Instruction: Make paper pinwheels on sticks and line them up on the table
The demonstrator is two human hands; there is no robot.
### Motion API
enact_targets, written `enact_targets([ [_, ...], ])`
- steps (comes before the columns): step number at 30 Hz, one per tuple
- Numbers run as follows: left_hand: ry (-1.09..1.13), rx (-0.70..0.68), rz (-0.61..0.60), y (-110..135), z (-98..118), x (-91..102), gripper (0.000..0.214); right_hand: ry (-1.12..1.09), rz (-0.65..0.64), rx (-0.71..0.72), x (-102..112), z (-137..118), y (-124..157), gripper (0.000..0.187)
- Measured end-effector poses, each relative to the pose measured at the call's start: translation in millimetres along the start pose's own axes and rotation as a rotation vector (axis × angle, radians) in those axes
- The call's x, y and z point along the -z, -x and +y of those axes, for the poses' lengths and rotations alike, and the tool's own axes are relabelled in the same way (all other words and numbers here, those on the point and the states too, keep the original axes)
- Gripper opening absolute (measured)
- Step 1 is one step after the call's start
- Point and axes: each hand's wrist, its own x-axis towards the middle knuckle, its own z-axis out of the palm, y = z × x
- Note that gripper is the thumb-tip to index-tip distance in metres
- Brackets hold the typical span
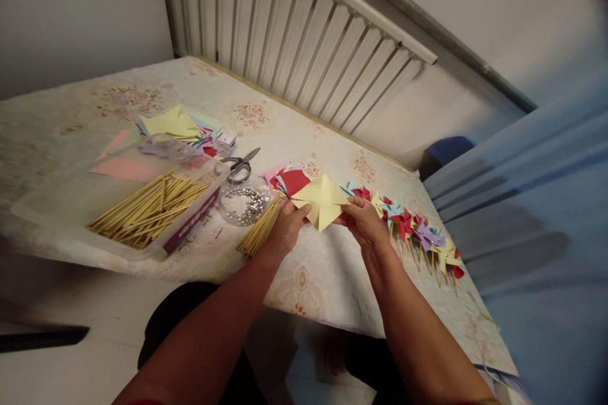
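A pale yellow sheet of paper (323, 200), cut and creased with pointed corners, is held up over the table between both hands. My left hand (287, 225) pinches its left side, thumb on top. On the opposite side my right hand (361, 216) grips the paper's edge, some of its fingers hidden underneath. Just left of my left hand lies a bundle of thin wooden sticks (259, 228). Behind it are red and pink paper pieces (291, 181). To the right of my right hand, finished paper pinwheels (405, 224) on sticks lie in a row.
A clear plastic box (147, 247) holds many wooden sticks (152, 209). Beside it are a round tub of small metal pins (244, 204), scissors (241, 164), a small white box (226, 142) and stacked coloured paper (171, 123). A radiator (304, 31) and blue curtain (532, 215) border the flowered tablecloth (304, 272).
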Motion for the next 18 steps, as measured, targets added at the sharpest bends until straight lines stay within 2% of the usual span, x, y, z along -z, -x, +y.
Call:
enact_targets([
  [5,-0.003,-0.034,-0.002,-1,0,-0.3,0.043,0.029,-0.061,0.008,-3,9,4,0.029],
  [9,-0.008,-0.003,0.019,-1,-1,1.1,0.048,0.067,-0.136,0.061,-2,15,5,0.039],
  [14,0.023,0.012,-0.061,1,-2,0.0,0.046,0.103,-0.08,0.018,-3,20,6,0.036],
  [18,0.038,0.071,-0.088,4,1,-3.4,0.045,0.21,-0.005,0.07,-8,22,8,0.029],
])
